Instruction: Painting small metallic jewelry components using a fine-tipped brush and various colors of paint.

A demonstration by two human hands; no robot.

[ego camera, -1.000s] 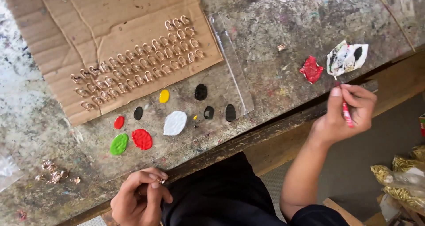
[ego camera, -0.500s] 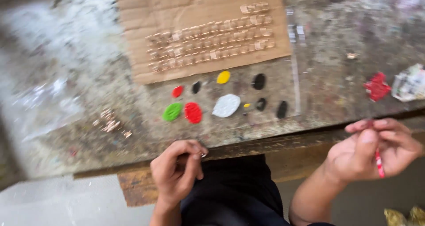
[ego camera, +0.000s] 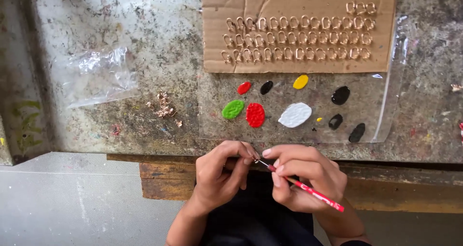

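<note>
The left hand (ego camera: 219, 176) pinches a tiny piece, mostly hidden, at the near edge of the worktop (ego camera: 120, 116). The right hand (ego camera: 304, 178) has its grip closed on a thin red paintbrush (ego camera: 308, 190), whose tip touches that piece. A small slip could smear paint onto the fingers or drop the piece. Farther off lie paint blobs (ego camera: 255, 115) on a clear sheet and metal loops (ego camera: 299, 38) on cardboard (ego camera: 299, 29). The stone surface is stained, and grey floor lies below to the left.
</note>
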